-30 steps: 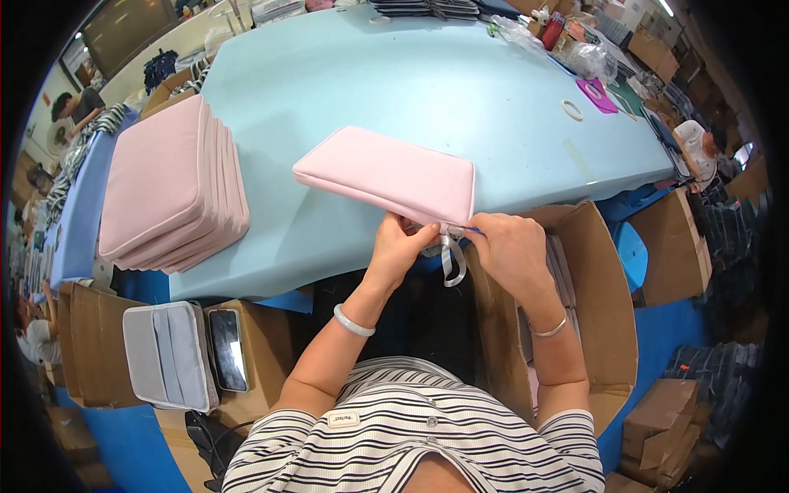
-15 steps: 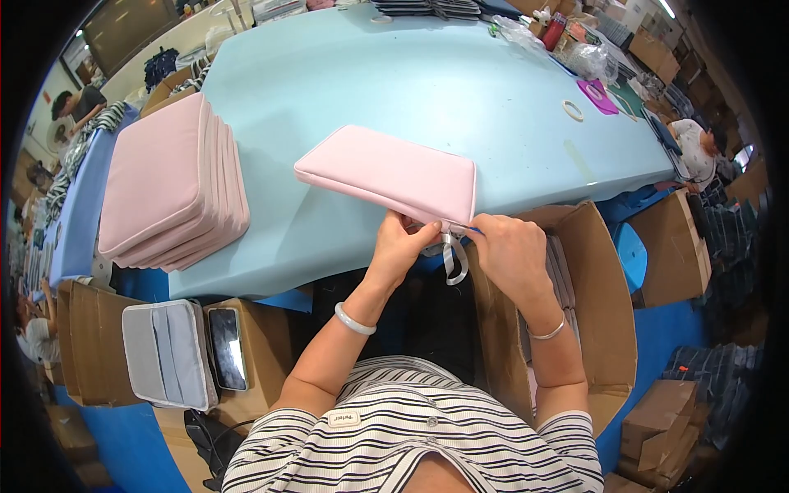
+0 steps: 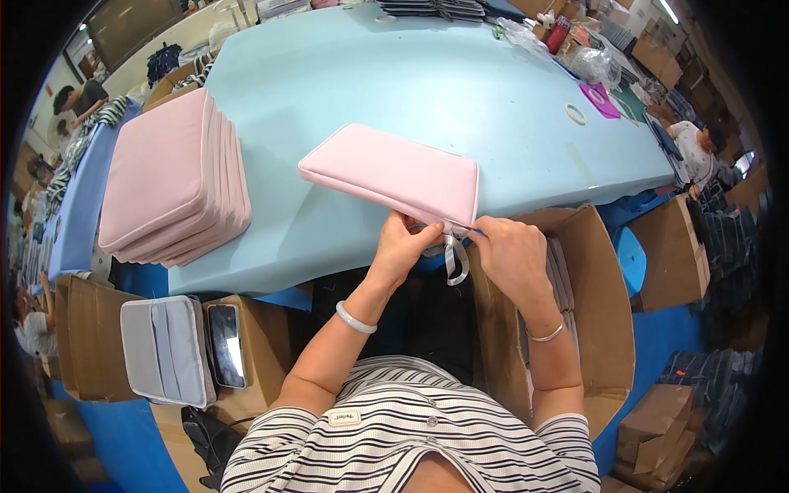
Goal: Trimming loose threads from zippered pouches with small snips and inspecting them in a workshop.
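A pink padded zip case [image 3: 394, 168] rests tilted over the table's near edge, its near right corner drawn toward me. My left hand [image 3: 404, 246] pinches the case's near edge, thumb beside the corner. At that corner a light grey-white strap loop [image 3: 457, 261] hangs down. My right hand [image 3: 511, 251] is closed on a slim blue tool [image 3: 475, 231], whose end touches the case corner by the strap. Most of the tool is hidden in my fingers, so its kind cannot be told. To the left stands a stack of several similar pink cases [image 3: 156, 164].
A light blue cloth covers the table [image 3: 329, 82]. An open carton [image 3: 596, 304] holding pink cases stands right of my lap. On another carton at left lie a grey case [image 3: 164, 349] and a phone [image 3: 226, 345]. A tape roll [image 3: 575, 114] lies far right; people work at both sides.
Both hands keep nearly the same hold at the case corner. Only a slight shift of the view and of the case shows.
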### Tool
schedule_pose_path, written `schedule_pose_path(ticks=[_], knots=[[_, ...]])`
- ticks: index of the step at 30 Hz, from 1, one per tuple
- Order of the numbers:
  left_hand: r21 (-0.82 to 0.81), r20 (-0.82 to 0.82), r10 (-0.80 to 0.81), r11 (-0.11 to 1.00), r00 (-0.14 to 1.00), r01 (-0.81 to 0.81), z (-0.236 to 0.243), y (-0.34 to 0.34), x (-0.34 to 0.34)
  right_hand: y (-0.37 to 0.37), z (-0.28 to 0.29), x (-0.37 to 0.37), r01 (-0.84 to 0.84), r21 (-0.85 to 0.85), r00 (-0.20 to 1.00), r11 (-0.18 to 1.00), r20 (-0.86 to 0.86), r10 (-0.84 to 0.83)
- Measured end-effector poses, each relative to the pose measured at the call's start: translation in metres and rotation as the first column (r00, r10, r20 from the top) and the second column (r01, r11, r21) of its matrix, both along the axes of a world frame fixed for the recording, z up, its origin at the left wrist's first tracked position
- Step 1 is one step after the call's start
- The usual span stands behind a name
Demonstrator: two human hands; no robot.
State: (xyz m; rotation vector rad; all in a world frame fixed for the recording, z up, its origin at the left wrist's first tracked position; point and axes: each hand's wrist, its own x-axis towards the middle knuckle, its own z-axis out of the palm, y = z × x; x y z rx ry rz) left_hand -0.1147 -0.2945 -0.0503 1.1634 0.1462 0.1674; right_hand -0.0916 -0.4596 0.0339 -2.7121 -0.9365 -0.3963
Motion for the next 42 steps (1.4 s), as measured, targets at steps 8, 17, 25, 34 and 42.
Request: schedule_pose_path(ticks=[8,17,25,34,42], knots=[[-0.005,0.010,0.000,1.000,1.000,0.001,-0.002,-0.001,0.001,0.000,-0.004,-0.002,0.023,-0.018,1.000,1.000,0.008,-0.023],[-0.004,0.009,-0.001,1.000,1.000,0.001,-0.006,-0.003,0.001,-0.001,-0.005,-0.003,0.013,-0.018,1.000,1.000,0.005,-0.013],[0.002,0.009,-0.008,1.000,1.000,0.008,-0.007,-0.001,-0.001,-0.007,-0.006,0.013,-0.041,-0.004,0.998,0.999,-0.050,0.041],[-0.021,0.020,-0.047,0.999,0.999,0.047,-0.009,0.000,-0.002,-0.010,-0.001,0.018,-0.081,0.001,0.988,0.997,-0.131,0.080],[-0.011,0.001,-0.055,0.998,0.999,0.055,-0.008,0.001,-0.004,-0.009,-0.006,0.019,-0.076,0.021,0.990,0.997,-0.114,0.078]])
